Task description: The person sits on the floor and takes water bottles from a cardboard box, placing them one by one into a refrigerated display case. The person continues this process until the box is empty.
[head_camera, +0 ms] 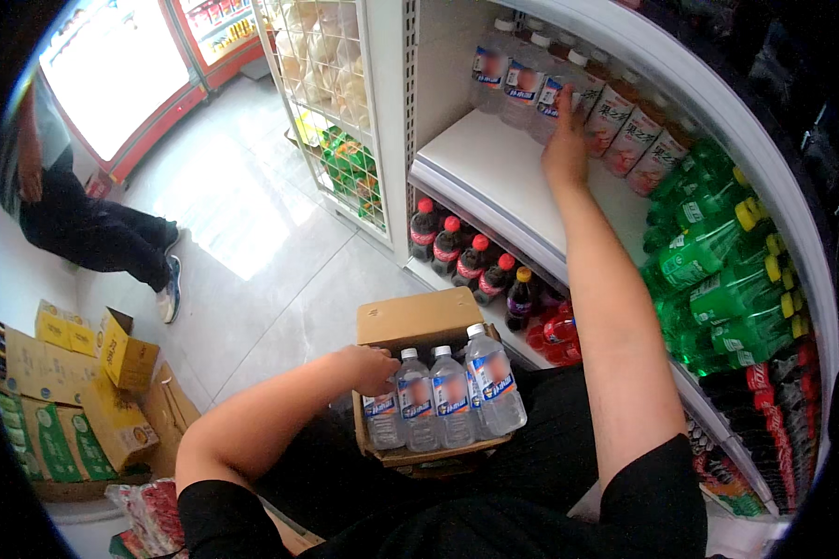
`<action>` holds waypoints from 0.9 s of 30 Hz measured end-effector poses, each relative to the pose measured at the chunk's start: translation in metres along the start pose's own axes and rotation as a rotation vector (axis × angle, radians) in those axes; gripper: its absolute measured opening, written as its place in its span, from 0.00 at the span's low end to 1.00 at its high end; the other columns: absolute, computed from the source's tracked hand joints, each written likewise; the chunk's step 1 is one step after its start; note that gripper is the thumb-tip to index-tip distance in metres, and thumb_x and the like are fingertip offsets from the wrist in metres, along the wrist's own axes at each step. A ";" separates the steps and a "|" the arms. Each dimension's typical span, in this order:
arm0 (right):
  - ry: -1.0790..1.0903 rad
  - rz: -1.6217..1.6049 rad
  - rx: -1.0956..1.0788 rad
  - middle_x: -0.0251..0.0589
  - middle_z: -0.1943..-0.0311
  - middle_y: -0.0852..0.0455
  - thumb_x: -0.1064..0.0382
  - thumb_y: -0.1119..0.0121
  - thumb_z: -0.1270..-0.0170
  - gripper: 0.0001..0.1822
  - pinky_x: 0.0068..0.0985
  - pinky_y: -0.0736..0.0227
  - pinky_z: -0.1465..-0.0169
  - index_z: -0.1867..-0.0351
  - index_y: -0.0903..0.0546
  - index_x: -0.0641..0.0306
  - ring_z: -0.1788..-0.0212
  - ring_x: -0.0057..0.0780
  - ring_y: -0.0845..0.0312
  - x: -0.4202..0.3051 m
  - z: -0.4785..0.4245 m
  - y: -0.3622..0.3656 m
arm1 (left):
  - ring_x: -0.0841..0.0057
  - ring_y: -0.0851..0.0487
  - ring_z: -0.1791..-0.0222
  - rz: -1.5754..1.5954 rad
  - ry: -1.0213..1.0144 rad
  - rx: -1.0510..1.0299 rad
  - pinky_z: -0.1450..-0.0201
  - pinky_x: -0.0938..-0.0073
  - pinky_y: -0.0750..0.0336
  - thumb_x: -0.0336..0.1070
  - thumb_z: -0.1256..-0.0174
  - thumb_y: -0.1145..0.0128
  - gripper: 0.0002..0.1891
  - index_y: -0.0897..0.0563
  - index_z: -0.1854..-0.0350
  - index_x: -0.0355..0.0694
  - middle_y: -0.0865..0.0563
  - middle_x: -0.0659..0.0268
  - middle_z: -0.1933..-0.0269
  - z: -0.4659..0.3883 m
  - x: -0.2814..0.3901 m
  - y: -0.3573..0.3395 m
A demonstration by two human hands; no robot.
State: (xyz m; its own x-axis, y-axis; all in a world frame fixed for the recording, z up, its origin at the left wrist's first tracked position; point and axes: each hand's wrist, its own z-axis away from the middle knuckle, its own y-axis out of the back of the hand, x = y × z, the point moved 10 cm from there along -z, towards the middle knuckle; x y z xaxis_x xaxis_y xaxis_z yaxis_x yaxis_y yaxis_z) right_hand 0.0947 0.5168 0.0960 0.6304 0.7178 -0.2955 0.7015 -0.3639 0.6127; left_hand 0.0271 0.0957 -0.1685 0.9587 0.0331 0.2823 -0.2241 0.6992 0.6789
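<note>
Clear plastic bottles with white caps and blue labels stand in an open cardboard box [419, 311] in front of me. My left hand [376, 370] is at the top of the leftmost bottle [384, 423]; its grip there is hard to make out. One bottle [495, 384] at the box's right side sits higher than the others. My right hand [566, 150] reaches onto the white shelf [489, 168], its fingers against a clear bottle [547, 105] in the front row. Similar bottles [488, 70] stand to its left, and peach-coloured drink cartons [608, 119] to its right.
Green bottles with yellow caps [692, 262] lie stacked right of my forearm. Dark cola bottles with red caps [447, 244] line the lower shelf. A wire rack [321, 70] holds bagged goods. A person [91, 216] is at the left, above cardboard cartons [59, 370] on the floor.
</note>
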 end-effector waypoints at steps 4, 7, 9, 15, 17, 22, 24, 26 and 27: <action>-0.078 0.041 -0.151 0.73 0.21 0.42 0.74 0.39 0.35 0.58 0.44 0.27 0.28 0.13 0.64 0.39 0.23 0.63 0.34 -0.007 0.000 -0.001 | 0.54 0.16 0.36 0.010 0.060 0.024 0.37 0.50 0.19 0.54 0.29 0.40 0.24 0.16 0.39 0.44 0.15 0.54 0.37 0.003 0.001 0.001; -0.064 0.078 -0.203 0.73 0.22 0.39 0.68 0.33 0.37 0.62 0.42 0.29 0.27 0.13 0.68 0.45 0.23 0.61 0.34 -0.005 -0.002 0.001 | 0.54 0.16 0.36 -0.096 0.039 0.037 0.37 0.48 0.19 0.57 0.28 0.42 0.24 0.15 0.39 0.46 0.15 0.54 0.37 0.000 0.005 0.003; -0.132 -0.001 -0.365 0.73 0.24 0.36 0.64 0.31 0.37 0.63 0.42 0.30 0.26 0.14 0.69 0.49 0.23 0.61 0.33 -0.002 -0.001 -0.004 | 0.54 0.16 0.36 -0.041 0.087 0.067 0.38 0.48 0.19 0.58 0.26 0.43 0.25 0.15 0.38 0.47 0.14 0.55 0.37 0.005 0.006 0.013; 0.197 -0.048 -0.593 0.65 0.31 0.23 0.57 0.33 0.35 0.41 0.44 0.29 0.27 0.21 0.36 0.62 0.30 0.60 0.25 -0.144 0.078 0.064 | 0.53 0.16 0.36 -0.138 0.138 0.187 0.39 0.46 0.20 0.62 0.22 0.48 0.26 0.16 0.39 0.48 0.15 0.55 0.38 0.011 0.006 0.000; 0.388 -0.360 -0.819 0.58 0.31 0.22 0.58 0.33 0.36 0.33 0.45 0.26 0.30 0.30 0.25 0.64 0.30 0.52 0.24 -0.201 0.143 0.071 | 0.56 0.17 0.35 -0.191 0.163 0.180 0.38 0.49 0.20 0.58 0.23 0.47 0.24 0.15 0.39 0.47 0.15 0.58 0.37 0.011 0.007 -0.001; 0.589 -0.061 -1.704 0.54 0.42 0.15 0.51 0.37 0.31 0.24 0.47 0.23 0.36 0.37 0.19 0.59 0.37 0.53 0.19 -0.205 0.338 0.045 | 0.61 0.17 0.35 -0.331 0.152 0.123 0.38 0.56 0.21 0.48 0.28 0.41 0.18 0.11 0.43 0.46 0.13 0.63 0.37 0.001 0.021 0.000; 0.783 0.057 -1.720 0.53 0.44 0.15 0.50 0.37 0.32 0.24 0.48 0.23 0.37 0.38 0.19 0.57 0.39 0.52 0.18 -0.196 0.371 0.040 | 0.61 0.16 0.36 -0.368 0.135 0.127 0.39 0.57 0.21 0.46 0.29 0.40 0.16 0.10 0.45 0.47 0.13 0.64 0.38 0.004 0.025 0.001; 0.918 0.034 -1.598 0.53 0.44 0.14 0.49 0.38 0.32 0.24 0.47 0.23 0.37 0.38 0.19 0.56 0.41 0.51 0.17 -0.187 0.384 0.036 | 0.61 0.15 0.38 -0.400 0.074 0.165 0.39 0.57 0.21 0.44 0.30 0.40 0.15 0.10 0.46 0.47 0.13 0.63 0.39 0.007 0.036 0.011; 0.904 0.037 -1.609 0.53 0.44 0.14 0.48 0.37 0.32 0.25 0.47 0.24 0.37 0.38 0.19 0.55 0.40 0.51 0.17 -0.186 0.383 0.033 | 0.60 0.15 0.38 -0.407 0.039 0.193 0.39 0.56 0.21 0.43 0.30 0.40 0.15 0.11 0.46 0.46 0.13 0.63 0.39 0.014 0.039 0.016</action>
State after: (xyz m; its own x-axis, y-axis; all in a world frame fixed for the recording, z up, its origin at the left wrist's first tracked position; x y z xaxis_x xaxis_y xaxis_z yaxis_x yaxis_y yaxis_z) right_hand 0.1284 0.1440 -0.1097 -0.0931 0.9820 -0.1641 -0.6053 0.0750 0.7924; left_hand 0.0580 0.0982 -0.1371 0.9806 -0.1873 -0.0570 0.1475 0.5150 0.8444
